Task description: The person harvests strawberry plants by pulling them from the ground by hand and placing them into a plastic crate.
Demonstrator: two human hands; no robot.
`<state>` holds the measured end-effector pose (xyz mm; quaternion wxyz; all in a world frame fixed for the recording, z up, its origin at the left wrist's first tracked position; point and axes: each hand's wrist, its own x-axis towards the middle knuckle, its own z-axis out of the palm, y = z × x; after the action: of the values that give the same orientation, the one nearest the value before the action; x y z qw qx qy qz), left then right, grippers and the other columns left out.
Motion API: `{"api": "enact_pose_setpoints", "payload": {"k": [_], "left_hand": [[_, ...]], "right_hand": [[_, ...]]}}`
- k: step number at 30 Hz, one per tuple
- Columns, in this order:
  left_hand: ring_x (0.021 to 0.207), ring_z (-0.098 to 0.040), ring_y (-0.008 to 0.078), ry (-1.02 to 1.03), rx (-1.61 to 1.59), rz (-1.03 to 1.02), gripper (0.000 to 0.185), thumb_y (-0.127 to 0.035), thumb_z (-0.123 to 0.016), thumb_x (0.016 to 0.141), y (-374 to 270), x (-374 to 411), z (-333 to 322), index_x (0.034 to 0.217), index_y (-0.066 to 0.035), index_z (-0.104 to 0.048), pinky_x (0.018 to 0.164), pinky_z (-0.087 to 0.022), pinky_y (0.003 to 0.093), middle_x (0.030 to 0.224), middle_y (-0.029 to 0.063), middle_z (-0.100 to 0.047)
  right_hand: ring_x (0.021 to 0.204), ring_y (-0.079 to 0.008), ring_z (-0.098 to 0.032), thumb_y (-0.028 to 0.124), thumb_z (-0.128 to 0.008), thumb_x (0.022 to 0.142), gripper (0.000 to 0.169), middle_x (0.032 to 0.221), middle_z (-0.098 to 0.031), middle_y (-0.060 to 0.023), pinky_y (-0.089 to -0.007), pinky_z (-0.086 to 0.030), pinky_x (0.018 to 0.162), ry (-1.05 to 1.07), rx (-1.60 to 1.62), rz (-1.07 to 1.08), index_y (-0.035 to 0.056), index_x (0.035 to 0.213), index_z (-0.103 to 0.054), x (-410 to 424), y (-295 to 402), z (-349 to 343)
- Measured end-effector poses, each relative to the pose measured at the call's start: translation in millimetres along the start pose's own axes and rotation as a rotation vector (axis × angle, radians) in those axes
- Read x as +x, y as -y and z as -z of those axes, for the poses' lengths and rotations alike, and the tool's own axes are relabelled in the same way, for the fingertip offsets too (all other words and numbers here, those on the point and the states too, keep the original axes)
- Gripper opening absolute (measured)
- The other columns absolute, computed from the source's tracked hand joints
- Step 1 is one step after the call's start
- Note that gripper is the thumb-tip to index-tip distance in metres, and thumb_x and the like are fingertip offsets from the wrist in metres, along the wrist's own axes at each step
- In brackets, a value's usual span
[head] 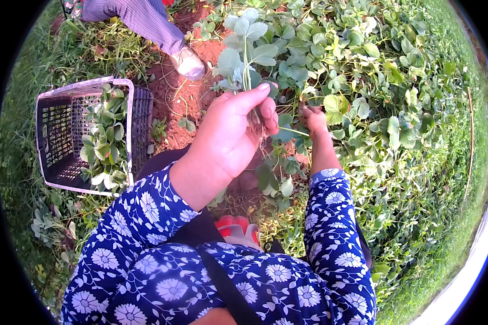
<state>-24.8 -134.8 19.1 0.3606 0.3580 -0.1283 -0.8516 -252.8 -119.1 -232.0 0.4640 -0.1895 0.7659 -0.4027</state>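
Note:
My left hand (pixel 227 138) is raised before me, shut around a small bunch of strawberry plants (pixel 248 48). Their green leaves stand above the thumb, and bare brown roots (pixel 256 126) hang below the fingers. Lower and to the right, my right hand (pixel 314 121) reaches into the leafy strawberry bed (pixel 345 61). Its fingers close on the base of a strawberry plant (pixel 302 96), partly hidden among leaves and stems. A long green stem runs between the two hands.
A dark plastic crate (pixel 142 118) with a pale rim stands at left, strawberry plants (pixel 107 138) along its right inner side. Another person's leg (pixel 146 24) and shoe (pixel 188 64) are on the reddish soil (pixel 168 109) at the top. Loose plants (pixel 44 221) lie below the crate.

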Motion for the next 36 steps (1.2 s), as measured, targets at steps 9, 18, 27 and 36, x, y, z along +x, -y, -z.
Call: {"api": "enact_pose_setpoints", "payload": {"k": [9, 18, 27, 36], "left_hand": [[0.054, -0.047, 0.0106, -0.018, 0.068, -0.047, 0.015, -0.011, -0.053, 0.078, 7.8, 0.0, -5.9, 0.091, -0.003, -0.052, 0.054, -0.039, 0.0251, 0.067, 0.0030, -0.053], [0.053, -0.048, 0.0098, 0.098, 0.235, -0.001, 0.012, -0.014, -0.057, 0.075, 27.6, -1.8, -14.0, 0.083, -0.006, -0.053, 0.049, -0.039, 0.0232, 0.070, 0.0050, -0.057], [0.048, -0.047, 0.0079, 0.307, 0.121, 0.345, 0.016, -0.018, -0.059, 0.074, 15.5, -1.6, -15.3, 0.085, -0.007, -0.056, 0.044, -0.037, 0.0218, 0.074, 0.0072, -0.060], [0.070, -0.055, 0.0141, 0.437, 0.044, 0.223, 0.020, -0.008, -0.053, 0.076, 13.3, 0.4, -19.6, 0.094, -0.001, -0.052, 0.063, -0.045, 0.0246, 0.088, 0.0133, -0.059]], "right_hand": [[0.039, -0.0057, -0.032, 0.010, -0.055, 0.077, 0.015, 0.048, -0.041, 0.0025, -0.0211, -0.033, 0.040, 0.379, 0.707, 0.207, -0.0019, 0.086, -0.057, -158.1, 95.1, 60.7], [0.051, -0.0062, -0.045, 0.007, -0.051, 0.080, 0.017, 0.064, -0.055, -0.0028, -0.0181, -0.038, 0.050, 0.182, 0.354, 0.627, -0.0004, 0.094, -0.053, -232.4, 135.4, 68.6], [0.062, -0.0120, -0.055, -0.001, -0.051, 0.075, 0.009, 0.070, -0.058, -0.0072, -0.0238, -0.043, 0.059, 0.234, -0.514, 1.046, 0.0003, 0.084, -0.056, -266.7, 168.5, 66.6], [0.058, -0.0215, -0.050, 0.000, -0.054, 0.070, 0.007, 0.063, -0.051, -0.0092, -0.0285, -0.040, 0.056, 0.054, -0.467, 0.980, 0.0010, 0.077, -0.055, -253.8, 165.6, 72.5]]}}
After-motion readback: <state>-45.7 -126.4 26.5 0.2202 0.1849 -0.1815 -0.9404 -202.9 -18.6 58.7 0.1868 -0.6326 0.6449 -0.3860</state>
